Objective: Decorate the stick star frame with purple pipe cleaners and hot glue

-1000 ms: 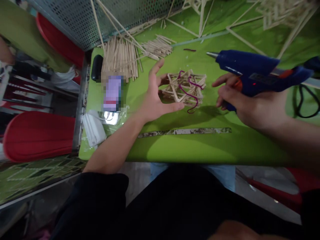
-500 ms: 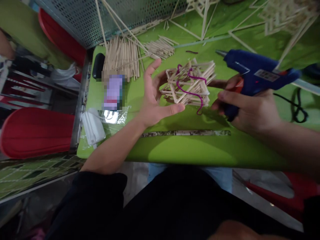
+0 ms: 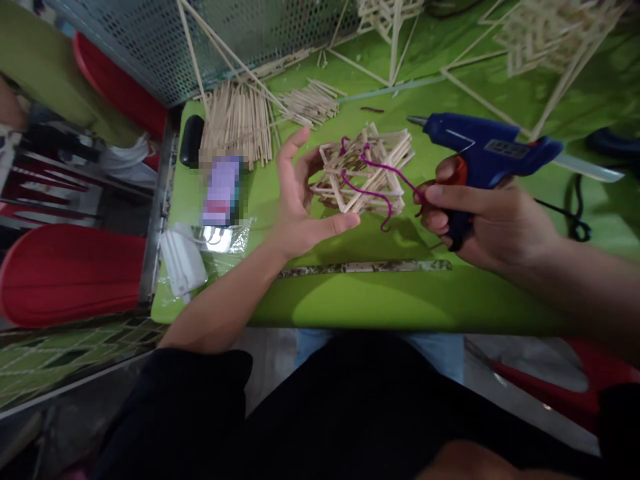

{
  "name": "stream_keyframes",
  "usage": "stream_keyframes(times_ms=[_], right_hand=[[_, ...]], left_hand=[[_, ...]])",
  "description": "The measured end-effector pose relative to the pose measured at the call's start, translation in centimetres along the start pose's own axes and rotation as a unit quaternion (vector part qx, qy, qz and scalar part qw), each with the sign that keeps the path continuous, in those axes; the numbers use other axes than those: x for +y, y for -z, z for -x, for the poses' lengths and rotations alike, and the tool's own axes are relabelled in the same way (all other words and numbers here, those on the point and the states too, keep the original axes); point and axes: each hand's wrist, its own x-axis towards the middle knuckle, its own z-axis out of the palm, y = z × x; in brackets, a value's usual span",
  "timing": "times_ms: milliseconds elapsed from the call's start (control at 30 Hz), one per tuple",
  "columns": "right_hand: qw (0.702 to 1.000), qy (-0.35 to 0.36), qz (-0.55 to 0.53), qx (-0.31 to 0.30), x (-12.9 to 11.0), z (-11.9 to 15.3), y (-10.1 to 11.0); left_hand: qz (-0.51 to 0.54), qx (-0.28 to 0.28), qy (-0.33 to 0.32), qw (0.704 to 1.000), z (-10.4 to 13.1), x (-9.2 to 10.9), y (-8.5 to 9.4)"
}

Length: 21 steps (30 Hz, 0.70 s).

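My left hand (image 3: 310, 200) is curved around the left side of a small lattice of wooden sticks (image 3: 365, 173), its thumb at the lower edge and its index finger raised. Purple cord (image 3: 373, 193) winds over the lattice in loose curves. In my right hand (image 3: 480, 213) is a blue glue gun (image 3: 485, 143) with an orange trigger, its nozzle pointing left. The thumb and fingertips of that hand also pinch one end of the purple cord at the lattice's right.
Stick piles (image 3: 237, 123) lie at the back left, near a black case (image 3: 192, 141), a phone (image 3: 221, 190) and a white adapter (image 3: 184, 260). A patterned strip (image 3: 370, 267) lies in front. Larger stick frames (image 3: 545, 40) stand at the back right.
My right hand has moved slightly left and down with the glue gun, and its fingers have taken hold of a cord end. The cord now stretches from the lattice to them.
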Motion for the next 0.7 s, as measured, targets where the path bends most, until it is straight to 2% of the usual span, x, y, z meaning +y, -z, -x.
stream_keyframes(times_ms=[200,400,567,700], right_hand=[[1.0,0.004,-0.009,-0.016,0.1,-0.4,0.4],[0.998,0.038,-0.052,0.012,-1.0,-0.9,0.7],[0.996,0.073,-0.026,0.048,-1.1,-1.5,0.6],[0.993,0.115,0.007,0.038,-0.4,-1.7,0.8]], left_hand=[[-0.017,0.003,0.037,0.999,0.1,-0.4,0.2],[0.031,0.018,-0.021,0.999,-0.6,0.1,-0.6],[0.052,0.047,-0.072,0.995,-1.4,0.8,-1.2],[0.003,0.048,-0.056,0.997,-1.4,0.6,-0.9]])
